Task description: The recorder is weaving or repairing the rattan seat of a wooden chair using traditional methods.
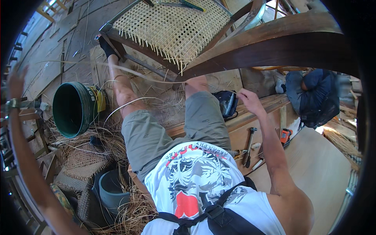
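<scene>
A wooden chair point(266, 53) stands in front of me, its seat covered with a woven cane panel point(168, 33) whose loose ends stick out along the near edge. From the seat's near corner, a pale cane strand point(129, 71) bows out toward the left. My left hand point(17, 83) is raised at the far left, blurred by motion, so its grip and any hold on the strand cannot be made out. Above my thigh, beside a dark pouch point(226, 103), my right hand point(250, 101) has its fingers drawn together; what they hold, if anything, is too small to see.
A green bucket point(72, 109) stands left of my leg, with cane scraps point(129, 211) and a grey container point(112, 192) below it. Tools, including a ratchet wrench point(249, 147), lie on the wooden bench at right. Another person point(313, 96) sits beyond. Tools rest on the seat.
</scene>
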### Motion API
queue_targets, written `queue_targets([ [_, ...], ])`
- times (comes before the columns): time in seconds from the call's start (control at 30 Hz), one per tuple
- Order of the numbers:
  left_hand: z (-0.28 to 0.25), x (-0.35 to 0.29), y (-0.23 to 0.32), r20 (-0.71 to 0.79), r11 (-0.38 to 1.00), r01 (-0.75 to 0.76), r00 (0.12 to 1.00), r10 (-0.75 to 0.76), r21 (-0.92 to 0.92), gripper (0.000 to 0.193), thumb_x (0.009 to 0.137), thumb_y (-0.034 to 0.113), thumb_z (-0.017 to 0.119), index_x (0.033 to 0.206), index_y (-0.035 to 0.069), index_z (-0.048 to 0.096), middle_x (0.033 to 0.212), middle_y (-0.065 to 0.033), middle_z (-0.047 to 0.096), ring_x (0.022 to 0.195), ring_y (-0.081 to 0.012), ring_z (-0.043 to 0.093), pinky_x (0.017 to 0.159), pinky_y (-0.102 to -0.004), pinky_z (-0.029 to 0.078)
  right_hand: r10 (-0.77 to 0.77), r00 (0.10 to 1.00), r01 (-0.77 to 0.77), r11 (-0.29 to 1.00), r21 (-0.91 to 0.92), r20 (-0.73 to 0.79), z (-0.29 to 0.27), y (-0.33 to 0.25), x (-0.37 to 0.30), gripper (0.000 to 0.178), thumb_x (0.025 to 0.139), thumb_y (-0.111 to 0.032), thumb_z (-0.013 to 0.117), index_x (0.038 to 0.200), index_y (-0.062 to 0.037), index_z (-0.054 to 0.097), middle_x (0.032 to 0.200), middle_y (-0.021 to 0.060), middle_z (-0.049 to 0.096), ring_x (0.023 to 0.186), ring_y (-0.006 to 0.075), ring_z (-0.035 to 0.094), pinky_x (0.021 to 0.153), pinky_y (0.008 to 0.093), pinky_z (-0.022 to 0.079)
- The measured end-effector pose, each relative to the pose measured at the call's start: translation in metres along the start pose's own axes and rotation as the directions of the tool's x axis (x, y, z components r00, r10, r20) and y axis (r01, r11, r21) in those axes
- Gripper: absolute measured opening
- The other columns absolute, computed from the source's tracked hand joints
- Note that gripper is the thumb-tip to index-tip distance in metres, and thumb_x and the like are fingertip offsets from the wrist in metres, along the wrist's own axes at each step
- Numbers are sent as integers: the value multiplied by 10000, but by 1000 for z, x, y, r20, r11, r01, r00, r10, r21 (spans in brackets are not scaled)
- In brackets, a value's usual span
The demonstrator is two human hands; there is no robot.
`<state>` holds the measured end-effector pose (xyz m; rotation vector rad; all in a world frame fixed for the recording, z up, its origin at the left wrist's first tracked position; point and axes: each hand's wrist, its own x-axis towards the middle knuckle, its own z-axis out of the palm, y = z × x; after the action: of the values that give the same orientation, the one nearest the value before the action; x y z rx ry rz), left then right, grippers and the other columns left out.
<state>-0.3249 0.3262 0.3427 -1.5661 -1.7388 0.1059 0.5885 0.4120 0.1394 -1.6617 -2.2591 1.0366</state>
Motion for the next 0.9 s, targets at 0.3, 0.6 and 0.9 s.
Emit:
queue_targets([
  [0.3,-173,-26,424,295,195,222,763,575,-955,378,886,323,732,1147,57,668,943,-104,709,804,-145,666,707,-277,519,-124,981,93,976,195,148,-12,-105,-20,168,964,-154,603,907,-1,644,761,-10,586,731,57,503,657,235,421],
  [0.6,32,47,376,680,-93,721,592,-432,-687,778,900,687,520,1191,-26,634,1111,-174,688,1060,-262,635,948,-365,467,-201,864,388,851,354,-462,9,-208,-13,196,959,-200,624,936,-5,615,667,-36,464,601,66,403,534,261,326],
  [0.9,109,150,347,740,18,740,670,67,-672,1090,805,891,302,1327,-26,576,1383,-236,547,1313,-355,494,1118,-412,306,-68,838,356,820,449,-541,72,-260,-14,210,994,-196,580,1016,12,599,849,37,584,736,127,513,653,288,412],
])
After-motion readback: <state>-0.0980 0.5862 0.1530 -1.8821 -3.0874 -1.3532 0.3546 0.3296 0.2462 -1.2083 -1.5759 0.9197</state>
